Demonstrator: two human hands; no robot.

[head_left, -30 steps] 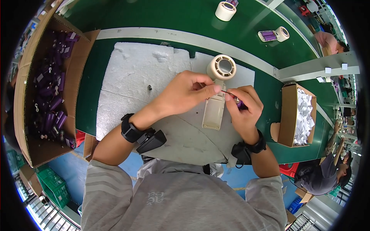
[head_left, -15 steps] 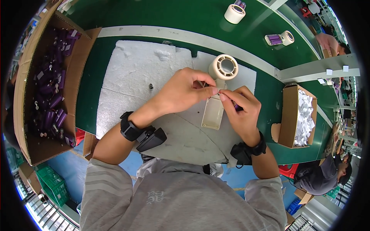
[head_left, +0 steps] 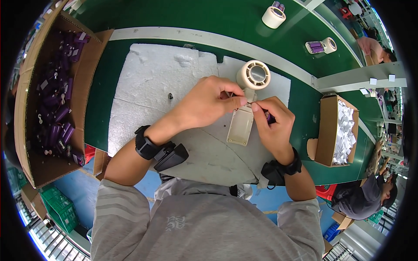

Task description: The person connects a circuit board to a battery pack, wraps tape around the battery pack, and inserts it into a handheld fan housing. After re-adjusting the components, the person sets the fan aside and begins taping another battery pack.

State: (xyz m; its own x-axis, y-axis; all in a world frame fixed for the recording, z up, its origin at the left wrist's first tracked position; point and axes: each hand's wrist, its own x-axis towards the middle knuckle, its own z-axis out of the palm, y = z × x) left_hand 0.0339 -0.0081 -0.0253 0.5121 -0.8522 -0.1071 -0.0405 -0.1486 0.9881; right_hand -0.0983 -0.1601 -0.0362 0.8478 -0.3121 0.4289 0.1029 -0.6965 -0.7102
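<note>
Open white foam mat (head_left: 148,87) across its left half, broken only by one small dark part (head_left: 170,96) near mid-mat. Blocked at the mat's right half by both hands (head_left: 209,102) (head_left: 272,124) meeting over the beige fan casing (head_left: 244,117). Walled at the table's left edge by a cardboard box of purple cells (head_left: 52,100), at the right edge by a box of white pieces (head_left: 337,130). Beyond the far edge, green belt (head_left: 196,17) mostly free, two pale items (head_left: 273,16) (head_left: 321,45), perhaps more casings.

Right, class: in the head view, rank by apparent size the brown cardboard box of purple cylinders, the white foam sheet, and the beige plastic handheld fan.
1. White foam sheet, largest.
2. Brown cardboard box of purple cylinders; the fisheye rim bends it, so second place is unsure.
3. Beige plastic handheld fan, smallest, pinched between left hand and right hand.
</note>
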